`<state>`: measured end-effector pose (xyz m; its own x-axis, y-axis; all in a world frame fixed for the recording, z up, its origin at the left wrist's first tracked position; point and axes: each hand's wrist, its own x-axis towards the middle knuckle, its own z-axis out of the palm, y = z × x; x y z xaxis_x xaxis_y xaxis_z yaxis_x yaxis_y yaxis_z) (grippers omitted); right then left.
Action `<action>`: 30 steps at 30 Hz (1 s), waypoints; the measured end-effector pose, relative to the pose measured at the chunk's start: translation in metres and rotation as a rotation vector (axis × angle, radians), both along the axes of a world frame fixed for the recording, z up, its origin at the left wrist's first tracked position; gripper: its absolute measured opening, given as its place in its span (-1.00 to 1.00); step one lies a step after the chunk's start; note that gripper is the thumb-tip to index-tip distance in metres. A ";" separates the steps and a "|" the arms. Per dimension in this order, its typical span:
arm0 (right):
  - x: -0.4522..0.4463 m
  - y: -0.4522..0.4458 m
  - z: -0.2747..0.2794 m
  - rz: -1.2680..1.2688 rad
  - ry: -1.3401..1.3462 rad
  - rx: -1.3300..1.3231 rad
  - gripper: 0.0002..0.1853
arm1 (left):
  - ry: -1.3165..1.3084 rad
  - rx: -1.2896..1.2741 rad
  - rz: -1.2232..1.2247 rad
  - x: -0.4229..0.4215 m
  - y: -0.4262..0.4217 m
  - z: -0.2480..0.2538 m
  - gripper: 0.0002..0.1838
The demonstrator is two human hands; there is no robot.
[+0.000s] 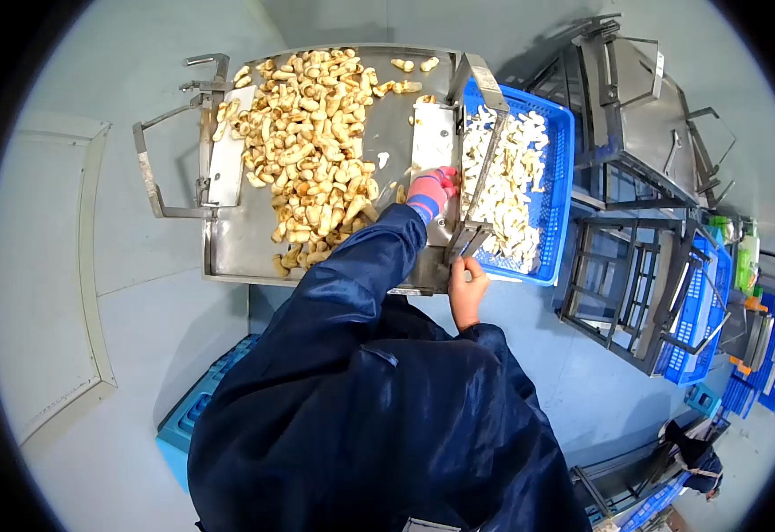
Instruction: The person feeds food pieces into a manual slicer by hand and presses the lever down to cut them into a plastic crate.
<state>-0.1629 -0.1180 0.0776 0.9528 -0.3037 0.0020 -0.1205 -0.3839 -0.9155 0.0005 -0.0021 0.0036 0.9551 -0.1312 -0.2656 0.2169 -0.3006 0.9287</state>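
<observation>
Dark blue sleeves fill the lower middle of the frame, the right hand closed around the lower end of a metal lever, while the left hand, in a pink-and-blue glove, lies at the white board, its grip impossible to tell. Beyond, whole mushrooms heap on the metal tray, upper left of cut pieces in a blue basket.
</observation>
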 end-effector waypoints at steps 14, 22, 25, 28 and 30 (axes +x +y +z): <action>0.005 0.008 0.016 -0.009 -0.088 -0.041 -0.77 | 0.080 -0.138 0.269 0.028 -0.024 -0.047 -0.72; 0.005 0.005 0.020 0.013 -0.050 -0.001 -0.76 | -0.230 1.065 -0.095 0.007 0.072 0.084 -0.74; 0.004 0.004 0.020 0.021 -0.043 -0.013 -0.76 | -0.290 1.483 -0.233 0.001 0.135 0.050 -0.77; 0.005 0.005 0.023 0.012 -0.039 -0.005 -0.77 | -0.206 1.291 -0.258 0.011 0.134 0.050 -0.75; 0.010 0.005 0.029 0.007 -0.037 0.009 -0.77 | -0.373 0.997 -0.143 0.021 0.125 0.042 -0.74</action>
